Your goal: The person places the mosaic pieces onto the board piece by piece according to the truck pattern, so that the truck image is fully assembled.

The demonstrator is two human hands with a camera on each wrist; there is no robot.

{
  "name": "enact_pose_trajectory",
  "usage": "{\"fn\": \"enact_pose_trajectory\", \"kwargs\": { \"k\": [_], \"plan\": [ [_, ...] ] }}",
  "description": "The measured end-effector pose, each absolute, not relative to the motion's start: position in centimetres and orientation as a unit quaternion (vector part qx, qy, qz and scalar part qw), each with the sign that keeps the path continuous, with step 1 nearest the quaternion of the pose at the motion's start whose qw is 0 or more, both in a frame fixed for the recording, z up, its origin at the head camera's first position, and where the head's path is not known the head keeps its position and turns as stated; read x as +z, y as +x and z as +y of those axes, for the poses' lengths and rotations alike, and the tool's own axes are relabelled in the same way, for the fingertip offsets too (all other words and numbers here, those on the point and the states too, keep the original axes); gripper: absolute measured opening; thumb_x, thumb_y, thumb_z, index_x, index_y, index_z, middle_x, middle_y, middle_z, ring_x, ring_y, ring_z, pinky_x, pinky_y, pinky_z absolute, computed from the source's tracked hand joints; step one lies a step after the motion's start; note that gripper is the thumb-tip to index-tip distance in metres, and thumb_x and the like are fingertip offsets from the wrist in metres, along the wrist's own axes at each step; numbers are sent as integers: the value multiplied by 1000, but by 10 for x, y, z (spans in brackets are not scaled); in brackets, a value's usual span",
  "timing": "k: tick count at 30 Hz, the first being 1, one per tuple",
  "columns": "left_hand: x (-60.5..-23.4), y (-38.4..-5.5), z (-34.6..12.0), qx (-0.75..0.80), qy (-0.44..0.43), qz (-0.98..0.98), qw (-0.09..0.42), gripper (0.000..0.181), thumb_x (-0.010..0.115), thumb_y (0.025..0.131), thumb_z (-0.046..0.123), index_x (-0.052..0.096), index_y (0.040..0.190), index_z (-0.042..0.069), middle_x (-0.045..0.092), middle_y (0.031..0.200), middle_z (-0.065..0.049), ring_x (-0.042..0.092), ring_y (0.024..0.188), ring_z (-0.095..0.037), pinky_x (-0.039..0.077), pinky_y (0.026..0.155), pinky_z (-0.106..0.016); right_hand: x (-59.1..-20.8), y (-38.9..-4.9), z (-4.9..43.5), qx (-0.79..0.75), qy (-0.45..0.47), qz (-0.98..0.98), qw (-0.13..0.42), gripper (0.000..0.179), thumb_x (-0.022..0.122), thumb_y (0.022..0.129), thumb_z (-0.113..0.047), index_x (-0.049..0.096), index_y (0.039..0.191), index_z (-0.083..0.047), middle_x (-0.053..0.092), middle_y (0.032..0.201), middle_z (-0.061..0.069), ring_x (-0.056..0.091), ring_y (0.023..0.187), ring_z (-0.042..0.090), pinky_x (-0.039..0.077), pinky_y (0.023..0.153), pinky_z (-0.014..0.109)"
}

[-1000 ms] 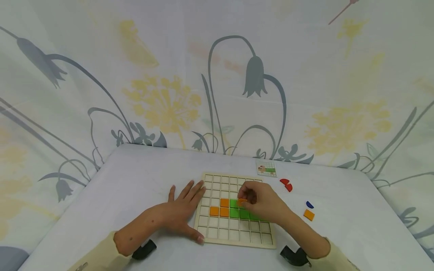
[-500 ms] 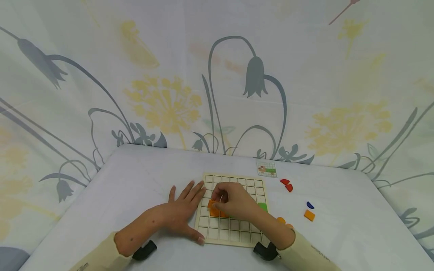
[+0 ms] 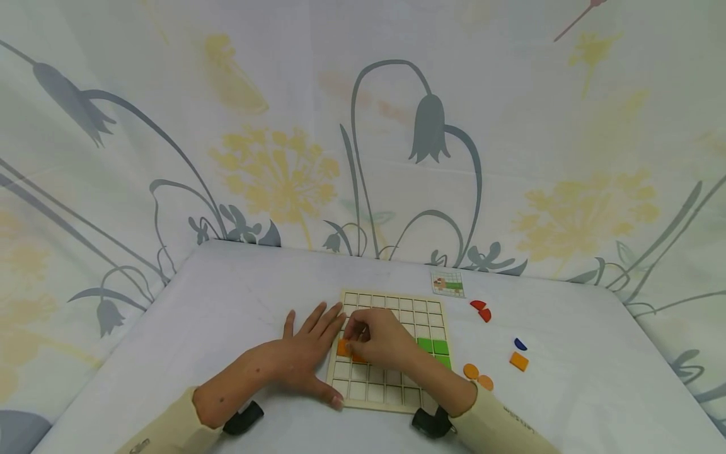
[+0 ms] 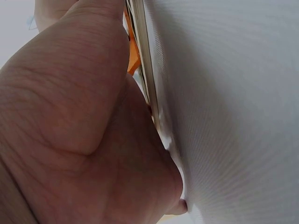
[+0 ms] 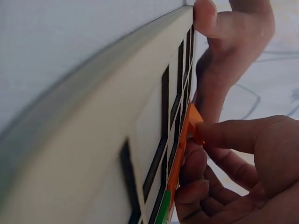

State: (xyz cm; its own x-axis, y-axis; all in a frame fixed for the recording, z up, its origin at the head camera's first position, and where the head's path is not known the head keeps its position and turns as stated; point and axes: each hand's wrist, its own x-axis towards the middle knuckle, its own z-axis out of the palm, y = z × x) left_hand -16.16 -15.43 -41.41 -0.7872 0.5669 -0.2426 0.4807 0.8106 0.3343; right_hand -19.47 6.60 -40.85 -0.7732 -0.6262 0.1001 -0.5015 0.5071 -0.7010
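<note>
My right hand pinches an orange square tile between thumb and fingers, at the left side of the wooden grid board. In the right wrist view the tile stands tilted against the board's face, one edge right at the cells. Another orange tile lies in the grid beside it, partly covered by the right hand. Green square tiles sit in cells farther right; others are hidden under that hand. My left hand rests with spread fingers along the board's left edge, its thumb at the near left corner.
A small picture card lies behind the board. To the right are red pieces, a blue half-round piece, a loose orange square and two orange discs. A flower-patterned cloth hangs behind the table.
My right hand has carried the orange tile leftward across the board to its left side, uncovering green tiles and the orange discs. The left hand has stayed in place.
</note>
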Motion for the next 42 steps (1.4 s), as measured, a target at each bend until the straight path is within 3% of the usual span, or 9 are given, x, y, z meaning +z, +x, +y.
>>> {"fn": "enact_pose_trajectory", "kwargs": {
  "k": [7, 15, 24, 42],
  "plan": [
    [-414, -162, -154, 127, 281, 937, 166, 138, 72, 75, 87, 8, 172, 12, -8, 180, -5, -12, 164, -36, -2, 115, -84, -408, -193, 67, -359, -324, 871, 86, 8, 78, 91, -2, 80, 90, -10, 72, 83, -7, 59, 64, 6, 50, 61, 24],
    [-415, -163, -152, 126, 283, 936, 166, 139, 71, 75, 88, 6, 172, 13, -9, 180, -4, -12, 164, -35, -1, 116, -83, -404, -188, 85, -361, -326, 873, 46, 11, 75, 92, -1, 82, 96, -9, 73, 89, -4, 58, 65, 7, 51, 61, 25],
    [-416, -163, -150, 121, 272, 940, 170, 141, 73, 72, 88, 7, 172, 14, -8, 180, -3, -11, 164, -33, -2, 117, -82, -394, -180, 142, -353, -277, 893, 33, 2, 78, 96, -11, 77, 94, -12, 69, 91, -10, 59, 71, 8, 53, 63, 26],
    [-413, -161, -152, 126, 270, 939, 173, 140, 75, 74, 86, 7, 172, 11, -8, 180, -5, -11, 164, -34, -3, 117, -82, -398, -155, 261, -301, -127, 945, -10, 16, 79, 93, -5, 76, 106, -13, 71, 96, -7, 59, 80, 8, 52, 68, 24]
  ]
}}
